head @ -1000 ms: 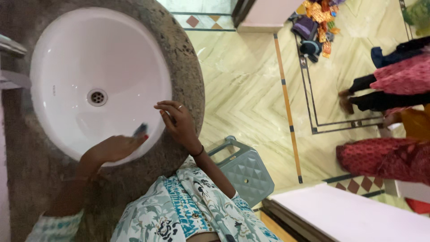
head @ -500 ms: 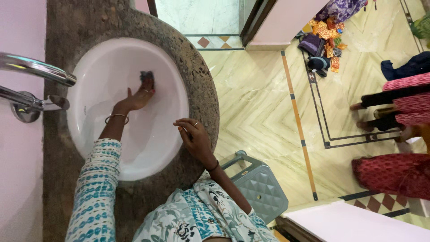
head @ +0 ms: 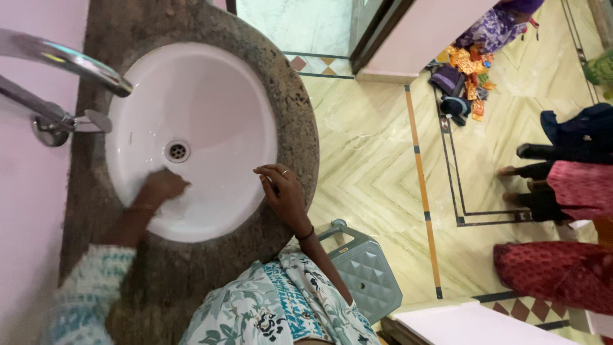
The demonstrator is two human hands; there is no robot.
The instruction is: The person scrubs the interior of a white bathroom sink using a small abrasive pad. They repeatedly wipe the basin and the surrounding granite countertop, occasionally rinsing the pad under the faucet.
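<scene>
Chrome tap (head: 64,61) far left, spout over the white basin (head: 211,102). Left hand (head: 161,186) inside the bowl, low on the wall just below the drain (head: 177,151), curled and pressed to the porcelain; blurred, can't tell if it holds anything. Right hand (head: 283,191) rests on the speckled stone desk (head: 300,121) at the basin's rim, fingers loosely bent, ring on one finger, pinching nothing. Grey plastic stool (head: 364,271) on the floor right of the desk. Other people at far right.
</scene>
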